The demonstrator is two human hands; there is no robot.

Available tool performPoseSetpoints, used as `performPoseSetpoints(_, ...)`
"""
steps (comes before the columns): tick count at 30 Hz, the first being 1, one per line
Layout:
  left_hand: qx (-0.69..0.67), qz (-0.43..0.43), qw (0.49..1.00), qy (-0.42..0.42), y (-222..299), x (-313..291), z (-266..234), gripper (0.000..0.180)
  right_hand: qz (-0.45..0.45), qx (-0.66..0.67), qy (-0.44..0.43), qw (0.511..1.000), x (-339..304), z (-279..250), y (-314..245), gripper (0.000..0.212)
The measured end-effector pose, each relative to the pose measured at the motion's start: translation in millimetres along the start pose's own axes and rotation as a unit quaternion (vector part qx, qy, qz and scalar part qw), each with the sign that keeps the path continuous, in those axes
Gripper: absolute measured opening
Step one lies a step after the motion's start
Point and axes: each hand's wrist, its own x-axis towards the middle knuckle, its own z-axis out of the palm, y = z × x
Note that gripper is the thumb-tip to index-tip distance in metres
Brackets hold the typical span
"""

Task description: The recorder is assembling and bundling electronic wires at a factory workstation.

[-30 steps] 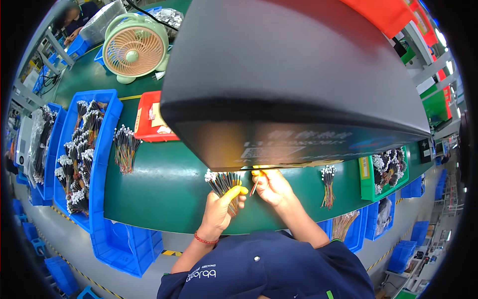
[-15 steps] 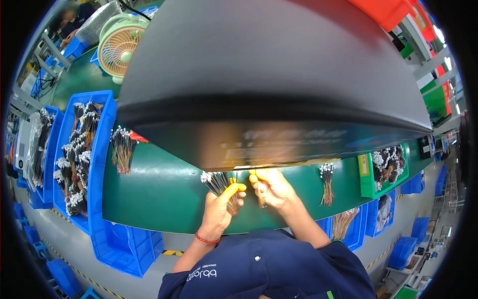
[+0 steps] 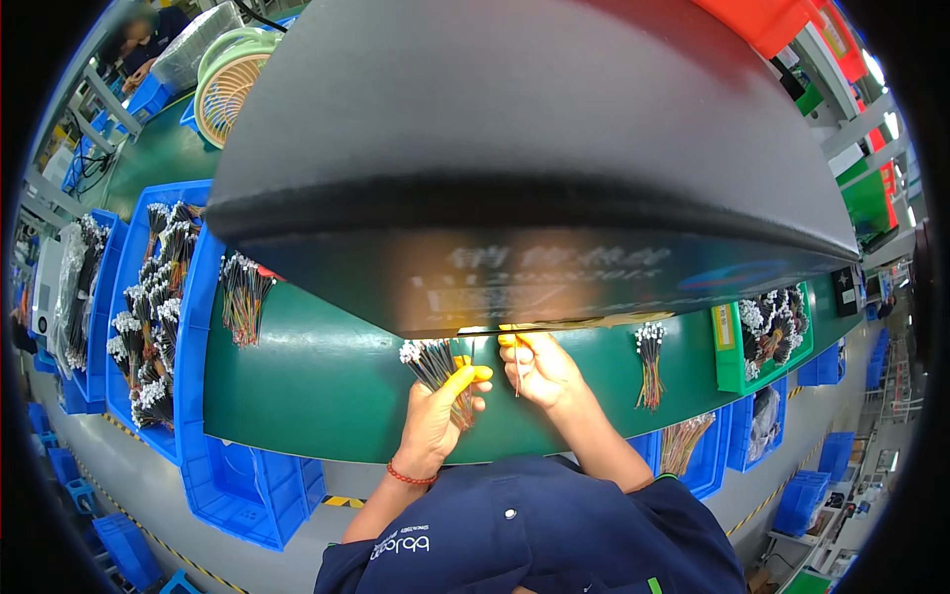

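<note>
My left hand (image 3: 427,414) is closed around a bundle of thin cables (image 3: 426,362) with white connectors at their upper ends and brown-orange wires below. Yellow finger covers sit on the fingertips of both hands. Just under the lower edge of a large dark box-shaped housing (image 3: 534,272), my right hand (image 3: 550,378) pinches a thin wire cable (image 3: 518,380), whose lower end hangs down from the fingers. The housing hides the top of that cable and some right fingertips. A smaller cable bundle (image 3: 649,366) lies on the green table to the right.
Another cable bundle (image 3: 243,302) lies at the left, beside a long blue bin (image 3: 203,317) full of cables. A green bin (image 3: 730,374) with cables stands at the right. Blue bins (image 3: 237,495) hang below the table edge (image 3: 327,458). A fan (image 3: 230,94) stands behind.
My right hand has shifted slightly, and the cable in it now hangs thinner and straighter. The housing appears a little farther left, covering more of the fan. My left hand keeps its bundle.
</note>
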Motion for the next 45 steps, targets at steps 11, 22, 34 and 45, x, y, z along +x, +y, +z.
performPoseSetpoints(11,-0.008,-0.035,0.999,0.002,-2.8,-1.0,5.0,0.014,-0.076,-0.42,0.0,0.904,-13.1,14.6,0.3,0.015)
performPoseSetpoints(22,-0.005,-0.047,0.998,0.03,0.2,-1.1,6.3,0.01,-0.011,-0.108,0.001,0.994,2.7,-2.8,-1.7,0.013)
performPoseSetpoints(34,-0.018,-0.035,0.999,-0.025,-5.2,1.5,2.3,0.014,-0.181,-0.444,-0.066,0.875,-6.2,5.3,18.6,0.013)
performPoseSetpoints(45,0.017,0.0,1.0,-0.015,-2.1,-2.1,2.8,0.016,-0.046,-0.126,-0.006,0.991,-0.2,-2.5,-2.2,0.01)
